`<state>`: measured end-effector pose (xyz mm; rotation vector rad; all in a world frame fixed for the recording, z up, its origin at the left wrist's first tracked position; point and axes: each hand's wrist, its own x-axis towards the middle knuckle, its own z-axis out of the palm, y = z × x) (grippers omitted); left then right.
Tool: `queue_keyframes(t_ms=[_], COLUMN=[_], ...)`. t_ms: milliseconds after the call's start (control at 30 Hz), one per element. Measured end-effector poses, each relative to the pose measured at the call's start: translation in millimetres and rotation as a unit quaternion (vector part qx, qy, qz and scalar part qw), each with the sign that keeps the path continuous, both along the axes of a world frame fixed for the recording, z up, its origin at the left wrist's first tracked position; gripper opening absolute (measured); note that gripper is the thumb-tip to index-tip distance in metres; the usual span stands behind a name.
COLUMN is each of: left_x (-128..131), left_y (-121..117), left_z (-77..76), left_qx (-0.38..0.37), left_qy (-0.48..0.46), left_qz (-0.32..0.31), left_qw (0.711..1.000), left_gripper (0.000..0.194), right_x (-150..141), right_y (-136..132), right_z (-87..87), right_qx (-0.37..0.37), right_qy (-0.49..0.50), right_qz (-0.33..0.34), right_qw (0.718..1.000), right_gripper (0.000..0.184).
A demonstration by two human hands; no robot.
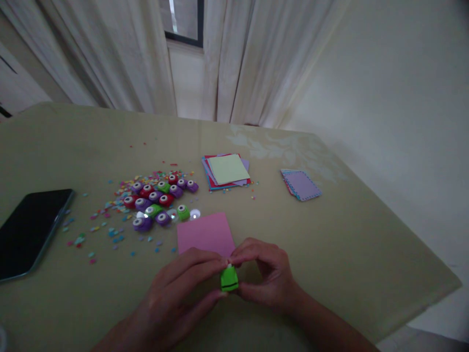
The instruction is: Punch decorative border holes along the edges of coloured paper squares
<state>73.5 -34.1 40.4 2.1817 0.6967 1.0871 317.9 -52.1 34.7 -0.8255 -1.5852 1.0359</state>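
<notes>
A small bright green craft punch (229, 281) with a dark slot along its near side is pinched between my two hands. My left hand (179, 288) grips it from the left, thumb below and fingers above. On the other side, my right hand (269, 274) holds it between thumb and curled fingers. Just beyond, a pink paper square (205, 231) lies flat, its near edge partly hidden by my fingers. I cannot tell whether the paper touches the punch. To the left sit several purple, red and green punches (155, 196) in a cluster.
Loose confetti (113, 233) is scattered around the punches. A dark-screened tablet or phone (31, 230) lies at the left. Farther back is a stack of coloured paper squares (229, 169). Cards with punched edges (305, 186) lie on the right of the cloth-covered table (348, 244).
</notes>
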Motion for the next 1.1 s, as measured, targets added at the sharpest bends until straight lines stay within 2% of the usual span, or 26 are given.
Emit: queue_keyframes(t_ms=[200,667,1100], left_x=[-1.2,-0.1,-5.0], left_y=[-1.5,-3.4,-7.4], left_z=[-4.6,-6.2,-8.8], left_qx=[0.001,0.014,0.012], left_qy=[0.011,0.018,0.046], left_qz=[-0.018,-0.026,-0.04], left_qw=[1.0,0.999,0.998], left_gripper=[0.039,0.035,0.05], right_x=[-0.1,0.9,3.7], right_y=[-1.3,-0.2,0.0], right_z=[1.9,4.2,9.0], right_qx=[0.0,0.01,0.084], right_qy=[0.008,-0.009,-0.052], right_qz=[0.005,0.01,0.01], right_qw=[1.0,1.0,0.995], right_gripper=[0.04,0.041,0.043])
